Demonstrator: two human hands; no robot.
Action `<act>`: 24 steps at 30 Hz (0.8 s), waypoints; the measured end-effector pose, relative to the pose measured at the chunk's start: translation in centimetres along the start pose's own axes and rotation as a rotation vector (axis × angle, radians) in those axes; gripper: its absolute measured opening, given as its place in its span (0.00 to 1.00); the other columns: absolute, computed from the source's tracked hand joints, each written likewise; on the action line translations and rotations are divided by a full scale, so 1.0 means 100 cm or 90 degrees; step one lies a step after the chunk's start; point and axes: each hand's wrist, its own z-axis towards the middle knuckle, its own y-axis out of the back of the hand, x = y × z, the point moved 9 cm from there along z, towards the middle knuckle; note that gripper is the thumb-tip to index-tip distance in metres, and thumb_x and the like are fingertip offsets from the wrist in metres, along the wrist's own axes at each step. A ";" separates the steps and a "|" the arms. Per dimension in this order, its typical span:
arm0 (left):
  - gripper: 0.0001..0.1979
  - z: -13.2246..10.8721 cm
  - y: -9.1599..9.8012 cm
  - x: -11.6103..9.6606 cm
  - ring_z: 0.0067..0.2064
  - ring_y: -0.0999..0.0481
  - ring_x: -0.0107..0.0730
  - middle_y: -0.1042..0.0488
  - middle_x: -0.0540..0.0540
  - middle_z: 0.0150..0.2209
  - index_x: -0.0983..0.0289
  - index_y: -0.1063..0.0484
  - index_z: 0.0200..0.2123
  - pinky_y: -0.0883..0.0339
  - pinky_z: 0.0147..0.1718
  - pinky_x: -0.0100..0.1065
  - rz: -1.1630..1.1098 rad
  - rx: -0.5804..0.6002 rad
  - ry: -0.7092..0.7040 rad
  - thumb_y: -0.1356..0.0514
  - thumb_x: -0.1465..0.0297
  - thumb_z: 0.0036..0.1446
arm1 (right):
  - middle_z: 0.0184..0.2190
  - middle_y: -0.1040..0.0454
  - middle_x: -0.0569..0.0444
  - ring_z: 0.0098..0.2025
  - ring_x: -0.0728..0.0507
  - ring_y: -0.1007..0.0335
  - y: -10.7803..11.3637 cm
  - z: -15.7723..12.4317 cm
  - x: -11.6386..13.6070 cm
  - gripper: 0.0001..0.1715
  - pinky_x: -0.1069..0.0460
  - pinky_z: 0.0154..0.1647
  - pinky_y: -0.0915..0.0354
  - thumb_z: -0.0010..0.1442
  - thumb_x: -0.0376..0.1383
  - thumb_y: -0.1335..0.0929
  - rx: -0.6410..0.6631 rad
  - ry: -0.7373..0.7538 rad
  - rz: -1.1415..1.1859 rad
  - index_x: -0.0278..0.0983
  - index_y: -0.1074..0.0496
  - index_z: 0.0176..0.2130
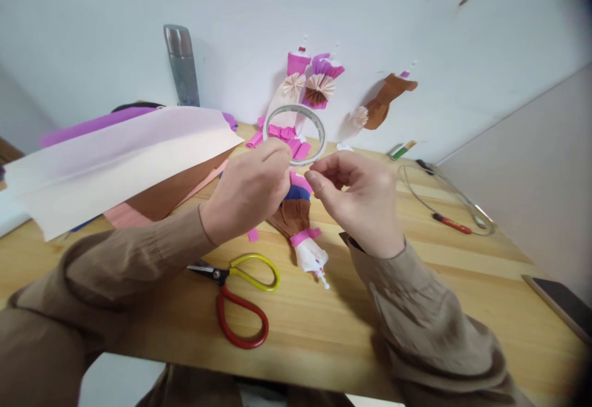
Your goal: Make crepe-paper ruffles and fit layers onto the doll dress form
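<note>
My left hand [250, 191] is closed in a pinch over the top of a small paper figure [300, 225] that lies on the wooden table [416, 308]. The figure has pink, blue and brown crepe layers, a pink band and a white tip. My right hand [361, 200] is beside it, its thumb and forefinger pinched together near the figure's pink top. What that pinch holds is too small to see. A roll of tape [296, 132] stands just behind both hands with pink paper scraps inside it.
Scissors [240, 296] with a yellow and a red handle lie near the front edge. Large sheets of pale pink, brown and purple paper [120, 160] are at the left. Finished paper figures [314, 86] lean on the wall. A metal flask [181, 65], wire loop [444, 197] and phone [562, 302] are around.
</note>
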 end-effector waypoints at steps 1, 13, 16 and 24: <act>0.09 -0.001 0.000 -0.002 0.33 0.25 0.30 0.23 0.56 0.34 0.65 0.33 0.27 0.33 0.31 0.29 0.019 -0.001 -0.013 0.48 0.78 0.57 | 0.22 0.27 0.53 0.23 0.46 0.33 -0.003 -0.001 -0.003 0.07 0.49 0.23 0.36 0.55 0.37 0.30 0.002 -0.020 0.026 0.38 0.29 0.27; 0.15 -0.010 0.008 -0.040 0.25 0.30 0.31 0.25 0.55 0.26 0.64 0.35 0.24 0.44 0.23 0.33 0.217 -0.073 -0.155 0.51 0.82 0.60 | 0.16 0.28 0.58 0.16 0.52 0.36 -0.026 -0.007 -0.021 0.06 0.56 0.14 0.41 0.50 0.33 0.30 -0.025 -0.224 0.295 0.35 0.26 0.23; 0.15 -0.012 0.008 -0.045 0.25 0.30 0.31 0.26 0.56 0.26 0.64 0.36 0.23 0.44 0.24 0.34 0.218 -0.070 -0.152 0.52 0.82 0.60 | 0.15 0.30 0.59 0.16 0.52 0.38 -0.025 -0.009 -0.022 0.06 0.56 0.15 0.42 0.48 0.32 0.31 -0.053 -0.212 0.274 0.35 0.28 0.21; 0.11 -0.001 -0.009 -0.010 0.26 0.32 0.29 0.28 0.54 0.26 0.65 0.34 0.22 0.46 0.22 0.32 0.014 0.089 -0.019 0.49 0.80 0.54 | 0.14 0.41 0.62 0.18 0.53 0.50 -0.017 0.001 -0.018 0.10 0.56 0.18 0.52 0.44 0.29 0.34 -0.014 -0.114 0.201 0.37 0.38 0.16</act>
